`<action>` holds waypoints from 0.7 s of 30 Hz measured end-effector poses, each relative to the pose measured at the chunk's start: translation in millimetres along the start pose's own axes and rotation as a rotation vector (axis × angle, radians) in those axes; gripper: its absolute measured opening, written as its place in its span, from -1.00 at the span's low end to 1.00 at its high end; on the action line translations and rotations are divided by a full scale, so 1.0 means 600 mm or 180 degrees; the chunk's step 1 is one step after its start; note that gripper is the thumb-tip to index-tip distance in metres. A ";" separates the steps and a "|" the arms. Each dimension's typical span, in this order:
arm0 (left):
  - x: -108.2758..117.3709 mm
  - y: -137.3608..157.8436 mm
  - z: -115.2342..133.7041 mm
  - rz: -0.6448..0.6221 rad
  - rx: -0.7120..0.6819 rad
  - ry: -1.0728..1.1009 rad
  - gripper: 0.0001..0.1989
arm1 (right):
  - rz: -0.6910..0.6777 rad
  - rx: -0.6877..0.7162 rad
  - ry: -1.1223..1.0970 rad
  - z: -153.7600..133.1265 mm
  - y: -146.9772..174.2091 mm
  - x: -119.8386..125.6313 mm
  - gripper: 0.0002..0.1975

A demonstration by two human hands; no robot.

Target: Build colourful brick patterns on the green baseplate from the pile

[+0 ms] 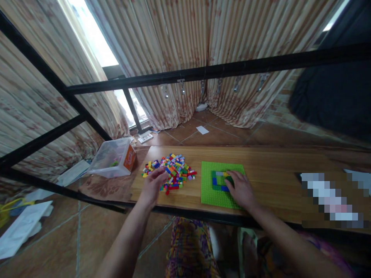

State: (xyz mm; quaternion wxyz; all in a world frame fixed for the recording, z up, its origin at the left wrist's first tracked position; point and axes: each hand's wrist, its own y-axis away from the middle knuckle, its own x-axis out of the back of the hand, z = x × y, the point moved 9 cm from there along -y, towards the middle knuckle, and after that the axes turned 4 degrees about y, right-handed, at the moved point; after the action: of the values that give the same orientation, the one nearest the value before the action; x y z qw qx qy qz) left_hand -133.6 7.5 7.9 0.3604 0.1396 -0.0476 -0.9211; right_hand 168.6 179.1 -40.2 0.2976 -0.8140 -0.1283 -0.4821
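Left hand (pixel 151 186) by multicoloured plastic bricks (pixel 175 172);
right hand (pixel 241 188) perhaps steadying our green plastic baseplate (pixel 208 195); both grips unclear.

Bare forearms (pixel 129 235) angled forward, left hand (pixel 153 186) and right hand (pixel 241 189) well apart, fingers (pixel 159 177) bent.

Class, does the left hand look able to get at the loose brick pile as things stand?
Probably yes: the left hand is at the brick pile, with nothing visible standing between them.
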 end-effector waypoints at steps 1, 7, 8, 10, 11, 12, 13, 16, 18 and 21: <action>-0.021 0.021 -0.025 -0.0064 0.0319 0.0398 -0.65 | -0.0097 0.0003 0.0006 -0.003 -0.003 0.005 -0.61; -0.090 0.081 -0.090 -0.0155 0.1089 0.1091 -0.74 | -0.0281 -0.0298 -0.1097 -0.086 -0.028 0.053 -0.65; -0.095 0.082 -0.090 -0.0166 0.1071 0.1054 -0.73 | -0.0432 -0.0448 -0.1606 -0.110 -0.027 0.048 -0.64; -0.102 0.083 -0.085 -0.0191 0.0978 0.0955 -0.69 | -0.0753 -0.0734 -0.2566 -0.160 -0.017 0.029 -0.59; -0.106 0.085 -0.082 -0.0200 0.0928 0.0898 -0.67 | -0.0838 -0.0751 -0.2868 -0.185 -0.012 0.023 -0.59; -0.109 0.089 -0.080 -0.0193 0.0880 0.0841 -0.65 | -0.0817 -0.0756 -0.3058 -0.204 -0.007 0.021 -0.61; -0.111 0.093 -0.078 -0.0177 0.0829 0.0784 -0.64 | -0.0760 -0.0756 -0.3202 -0.218 -0.002 0.020 -0.62; -0.121 0.107 -0.075 -0.0197 0.0696 0.0592 -0.60 | -0.0536 -0.0720 -0.3332 -0.232 0.009 0.024 -0.69; -0.130 0.117 -0.076 -0.0263 0.0649 0.0508 -0.58 | -0.0504 -0.0717 -0.3311 -0.229 0.014 0.025 -0.71; -0.145 0.127 -0.074 -0.0390 0.0583 0.0390 -0.53 | -0.0491 -0.0818 -0.3332 -0.221 0.020 0.027 -0.70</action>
State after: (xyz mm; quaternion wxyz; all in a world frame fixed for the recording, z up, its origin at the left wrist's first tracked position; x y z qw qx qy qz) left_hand -10.1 10.9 -0.7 0.2914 0.2306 -0.1008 -0.9229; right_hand 88.8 87.9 17.0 0.0558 -0.9633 -0.2587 -0.0445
